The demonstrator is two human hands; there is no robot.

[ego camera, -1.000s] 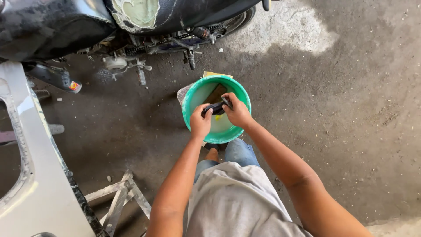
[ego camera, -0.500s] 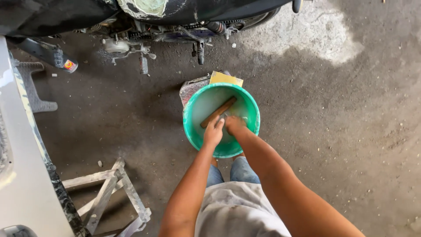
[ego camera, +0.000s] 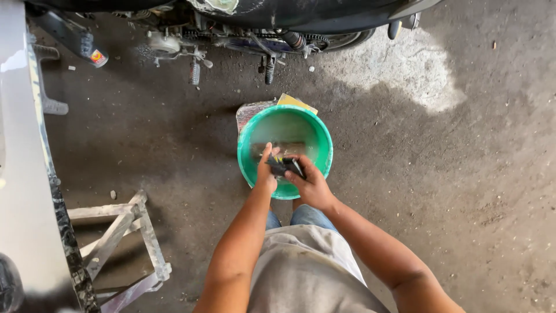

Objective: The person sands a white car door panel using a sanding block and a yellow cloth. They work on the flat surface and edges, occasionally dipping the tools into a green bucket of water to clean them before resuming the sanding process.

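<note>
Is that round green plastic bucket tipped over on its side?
No, the round green plastic bucket stands upright on the grey concrete floor, its open mouth facing up under both hands.

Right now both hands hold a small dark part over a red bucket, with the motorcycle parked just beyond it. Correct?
Not quite: the bucket is green, not red, as the head view shows. The left hand and right hand do hold the small dark part over it, with the motorcycle just beyond.

Mostly shade, even daylight. Bright sunlit patch on floor upper right of green bucket. Slight motion blur at bucket; wide-angle bend along left edge panel.
</note>
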